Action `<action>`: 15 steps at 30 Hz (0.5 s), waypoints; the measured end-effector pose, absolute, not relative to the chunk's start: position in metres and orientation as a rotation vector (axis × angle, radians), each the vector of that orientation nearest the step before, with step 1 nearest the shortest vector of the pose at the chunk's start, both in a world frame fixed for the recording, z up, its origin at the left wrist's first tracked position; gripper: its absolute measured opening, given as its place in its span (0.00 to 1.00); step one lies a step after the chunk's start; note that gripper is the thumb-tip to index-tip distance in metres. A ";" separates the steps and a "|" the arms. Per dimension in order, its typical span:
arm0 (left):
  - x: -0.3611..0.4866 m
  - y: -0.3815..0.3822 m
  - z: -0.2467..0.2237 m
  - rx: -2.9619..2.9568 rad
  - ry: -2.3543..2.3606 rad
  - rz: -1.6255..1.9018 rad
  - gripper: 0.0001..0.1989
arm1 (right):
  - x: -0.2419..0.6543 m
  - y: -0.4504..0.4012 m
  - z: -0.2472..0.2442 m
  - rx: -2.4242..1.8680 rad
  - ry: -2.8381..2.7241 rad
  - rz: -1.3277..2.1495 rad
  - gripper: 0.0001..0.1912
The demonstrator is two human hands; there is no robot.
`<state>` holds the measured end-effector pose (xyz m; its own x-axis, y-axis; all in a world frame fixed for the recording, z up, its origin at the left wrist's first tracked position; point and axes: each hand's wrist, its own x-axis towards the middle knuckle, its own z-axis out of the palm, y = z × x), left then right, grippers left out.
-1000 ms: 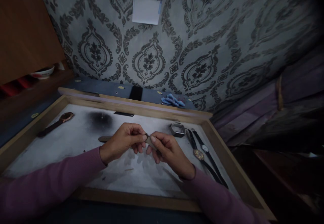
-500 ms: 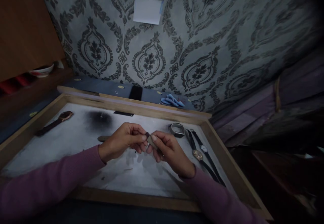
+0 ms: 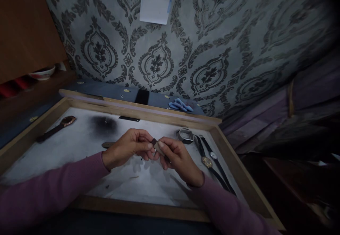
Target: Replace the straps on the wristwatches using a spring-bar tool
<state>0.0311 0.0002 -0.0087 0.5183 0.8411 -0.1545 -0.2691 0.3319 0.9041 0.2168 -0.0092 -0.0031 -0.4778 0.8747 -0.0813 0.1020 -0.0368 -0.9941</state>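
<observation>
Above the white floor of a shallow wooden tray (image 3: pixel 170 212), my left hand (image 3: pixel 131 144) and my right hand (image 3: pixel 179 155) meet fingertip to fingertip. Both are closed on a short brown piece of watch strap (image 3: pixel 159 148). My left thumb and fingers pinch its darker end, while my right thumb presses on the lighter grey-brown part. Fingers hide the rest of it. Beside my left wrist, the tip of another brown strap (image 3: pixel 107 145) lies on the tray floor, partly covered by the hand.
A square-framed watch (image 3: pixel 185 135), a gold-faced watch (image 3: pixel 207 162) and a small white-faced watch (image 3: pixel 213 155) lie to the right. On the left rests a brown-strapped watch (image 3: pixel 67 121). Behind the tray are a blue cloth (image 3: pixel 180 104) and a black flat object (image 3: pixel 142 96).
Both hands keep nearly the same place and the same pinch. The strap piece has turned slightly between the fingertips, so a little more of its surface shows.
</observation>
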 end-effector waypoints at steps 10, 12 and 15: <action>0.031 -0.001 -0.010 0.953 0.715 0.804 0.11 | 0.218 -0.009 -0.006 -1.056 -1.671 1.528 0.22; 0.031 -0.001 -0.010 0.949 0.720 0.799 0.11 | 0.218 -0.009 -0.006 -1.055 -1.680 1.514 0.22; 0.031 -0.001 -0.009 0.949 0.714 0.789 0.11 | 0.218 -0.009 -0.008 -1.045 -1.706 1.481 0.22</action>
<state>0.0311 -0.0009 -0.0093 0.5235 0.8327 -0.1804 -0.2626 0.3591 0.8956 0.2181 -0.0088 -0.0079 -0.4784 0.8775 -0.0326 0.1555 0.0481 -0.9867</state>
